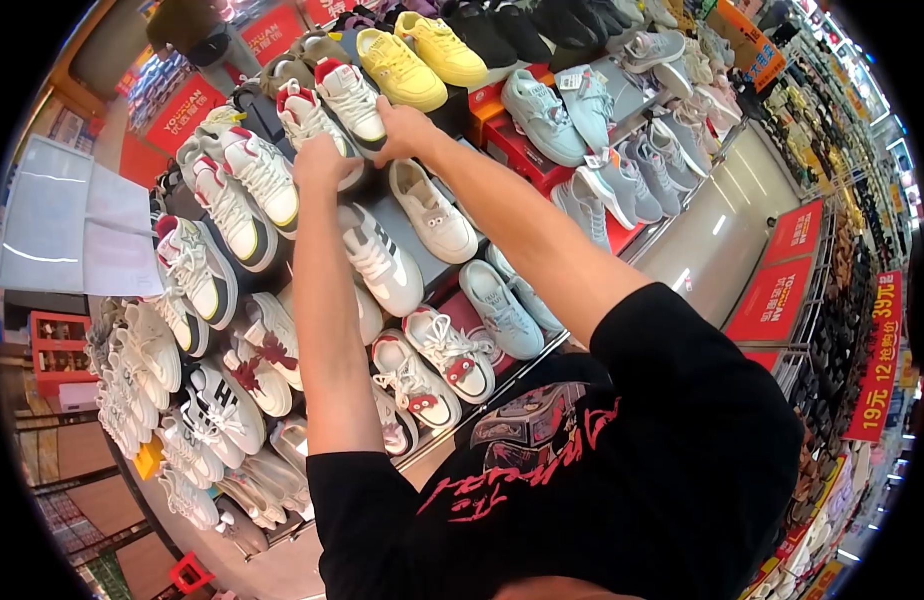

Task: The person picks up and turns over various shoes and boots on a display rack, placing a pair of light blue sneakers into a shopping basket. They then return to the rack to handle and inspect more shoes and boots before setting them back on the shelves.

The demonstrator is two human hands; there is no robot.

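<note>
Both my arms reach forward over a display of shoes. My left hand [322, 160] is closed round the toe end of a white shoe with a red collar [307, 115]. Beside it, my right hand [404, 130] grips the toe end of a matching white shoe with a red collar [350, 95]. The two shoes stand side by side, toes toward me. Just below my hands are a cream shoe with a small face on it [432, 212] and a white shoe with dark stripes [382, 260]. Yellow shoes [402, 68] stand beyond my right hand.
Rows of white shoes [222, 410] fill the left side, near a clear sign holder [77, 220]. Light blue shoes [542, 115] stand on a red box at the right. The display's metal edge [502, 395] runs close to my body. Red signs [782, 280] hang beyond the aisle.
</note>
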